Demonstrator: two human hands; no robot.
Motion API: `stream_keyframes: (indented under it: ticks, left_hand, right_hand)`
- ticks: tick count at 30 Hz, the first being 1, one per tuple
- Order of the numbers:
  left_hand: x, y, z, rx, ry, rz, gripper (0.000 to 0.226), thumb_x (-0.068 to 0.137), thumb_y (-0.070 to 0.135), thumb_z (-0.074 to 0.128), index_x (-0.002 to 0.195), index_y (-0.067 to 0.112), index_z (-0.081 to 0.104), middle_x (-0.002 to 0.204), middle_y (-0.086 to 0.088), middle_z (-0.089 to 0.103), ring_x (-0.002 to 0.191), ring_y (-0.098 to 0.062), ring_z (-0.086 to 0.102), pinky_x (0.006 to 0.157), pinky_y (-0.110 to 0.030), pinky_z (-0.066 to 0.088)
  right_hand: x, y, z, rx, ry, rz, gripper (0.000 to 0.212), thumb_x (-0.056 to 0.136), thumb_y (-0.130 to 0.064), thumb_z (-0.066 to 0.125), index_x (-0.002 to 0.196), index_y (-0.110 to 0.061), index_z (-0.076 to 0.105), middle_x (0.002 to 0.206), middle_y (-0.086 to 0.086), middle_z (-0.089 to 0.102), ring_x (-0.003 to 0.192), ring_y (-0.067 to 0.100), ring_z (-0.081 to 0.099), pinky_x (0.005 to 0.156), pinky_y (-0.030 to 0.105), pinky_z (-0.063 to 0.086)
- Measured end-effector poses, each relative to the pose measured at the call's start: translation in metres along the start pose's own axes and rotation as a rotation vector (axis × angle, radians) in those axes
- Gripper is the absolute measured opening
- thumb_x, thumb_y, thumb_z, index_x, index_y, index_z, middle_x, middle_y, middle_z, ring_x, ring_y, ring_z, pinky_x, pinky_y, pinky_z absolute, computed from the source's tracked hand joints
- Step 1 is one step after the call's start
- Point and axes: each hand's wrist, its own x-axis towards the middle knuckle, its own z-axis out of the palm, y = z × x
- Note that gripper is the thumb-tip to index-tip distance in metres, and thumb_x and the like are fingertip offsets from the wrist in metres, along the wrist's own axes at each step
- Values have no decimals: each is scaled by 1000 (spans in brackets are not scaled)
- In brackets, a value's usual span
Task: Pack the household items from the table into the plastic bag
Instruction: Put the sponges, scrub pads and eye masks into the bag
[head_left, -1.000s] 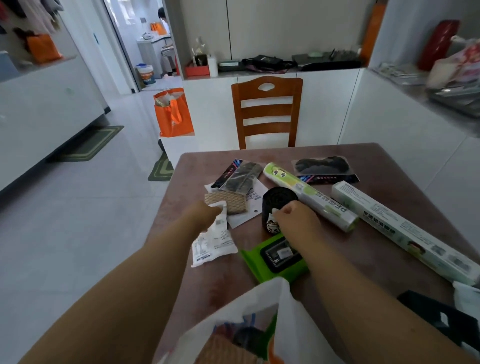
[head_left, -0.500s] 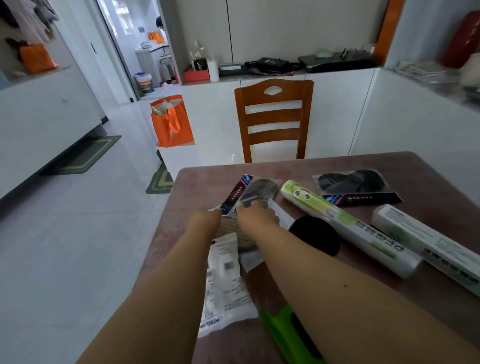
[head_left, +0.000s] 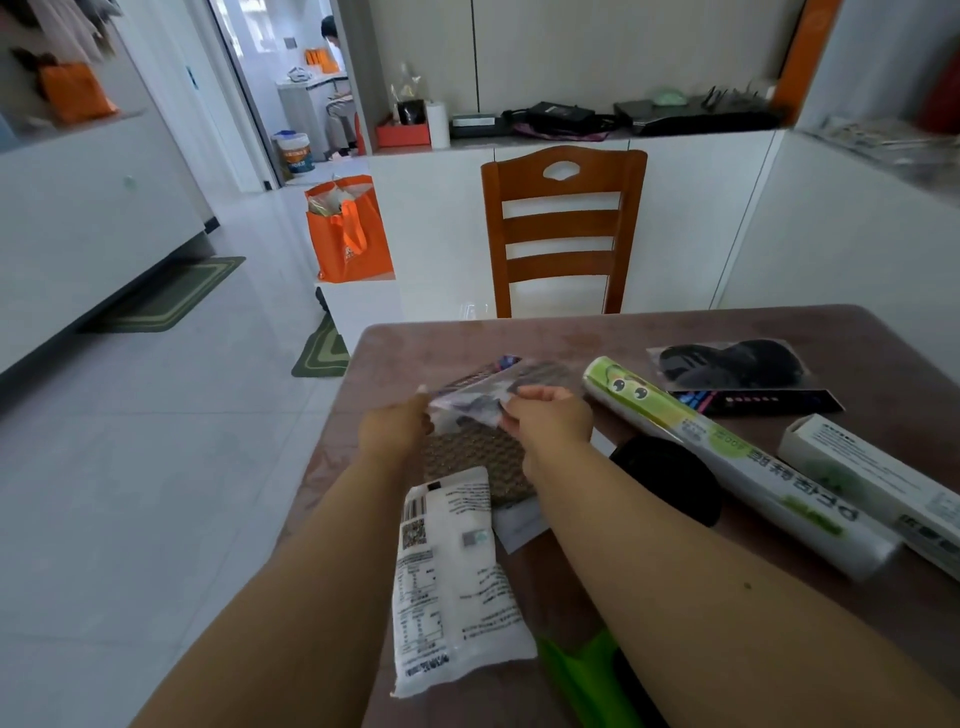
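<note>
My left hand (head_left: 393, 429) and my right hand (head_left: 550, 421) both pinch a clear packet with dark contents (head_left: 485, 391), lifted slightly over the brown table (head_left: 597, 335). Under it lies a tan woven pad (head_left: 475, 460). A white printed pouch (head_left: 452, 582) lies between my forearms. To the right are a black roll (head_left: 670, 480), a green-and-white film roll (head_left: 727, 457), a long white box (head_left: 872, 483) and a packet of black pads (head_left: 737, 371). A green wipes pack (head_left: 582, 675) shows at the bottom edge. The plastic bag is out of view.
A wooden chair (head_left: 563, 228) stands at the table's far side. An orange tote bag (head_left: 348, 234) sits on a low white stand to the left. White cabinets run behind and to the right; tiled floor with green mats lies left.
My right hand left the black roll and joined my left hand at the clear packet, which both now lift. The view tilted up, so the plastic bag dropped out of sight.
</note>
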Motion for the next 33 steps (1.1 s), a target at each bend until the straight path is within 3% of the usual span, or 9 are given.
stream_keyframes:
  ticks: [3,9,12,15,19,22,25,27,33]
  left_hand:
    - [-11,13,-16,-234,-70,-87,28,91,41,56,80,15,56,82,-12,57,74,-22,55,64,-32,46]
    - [-28,23,-56,-501,-452,-274,30,91,21,51,104,-3,61,94,-21,71,79,-33,70,68,-40,61]
    - [-27,13,-54,-271,-347,-214,17,91,-4,47,104,0,56,85,-19,69,60,-28,72,50,-36,59]
    - [-16,-4,-60,-180,-201,-177,17,90,-7,50,100,5,58,80,-15,69,72,-30,65,59,-42,52]
    - [-10,-20,-71,-215,-141,-213,12,97,13,51,95,7,61,71,-15,72,62,-30,67,52,-39,55]
    - [-8,-25,-73,-295,-92,-196,24,100,24,46,87,13,61,56,-8,72,45,-21,68,37,-35,54]
    - [-12,-25,-67,-330,-96,-202,28,101,25,43,83,13,60,57,-9,71,41,-19,67,34,-33,53]
    - [-19,-22,-57,-349,-118,-229,30,101,25,43,84,8,60,59,-10,71,49,-23,68,35,-32,53]
    - [-32,-17,-25,-567,-266,-242,38,96,40,49,103,6,64,89,-15,71,79,-29,67,66,-41,55]
  right_hand:
    - [-12,-13,1,238,-259,90,23,84,12,61,84,-10,53,93,11,58,77,19,61,64,27,55]
    - [-18,-19,-9,-104,-600,140,26,85,16,52,83,-10,48,93,16,60,75,23,61,52,25,54]
    - [-7,-8,-5,-514,-372,-22,6,86,-6,60,90,-8,57,88,10,60,82,25,62,68,32,49]
    - [12,5,-4,-994,41,-67,62,84,-42,60,132,-8,42,129,13,53,120,32,51,90,37,44]
    - [23,23,3,-1167,-47,56,66,85,-50,53,136,-8,46,138,14,50,123,35,49,102,42,42]
    - [19,15,6,-1103,40,-96,47,95,-37,42,129,-7,53,133,14,55,120,34,53,100,42,45]
    - [10,-6,2,-517,289,-404,32,93,-36,49,111,-10,56,110,11,63,96,28,63,81,42,56]
    - [-4,-13,9,-208,157,-385,28,89,-28,56,112,-13,50,102,8,61,84,23,61,71,39,56]
    - [-26,18,17,-616,-86,-209,20,87,-30,57,101,-19,48,83,-1,57,71,17,54,60,29,41]
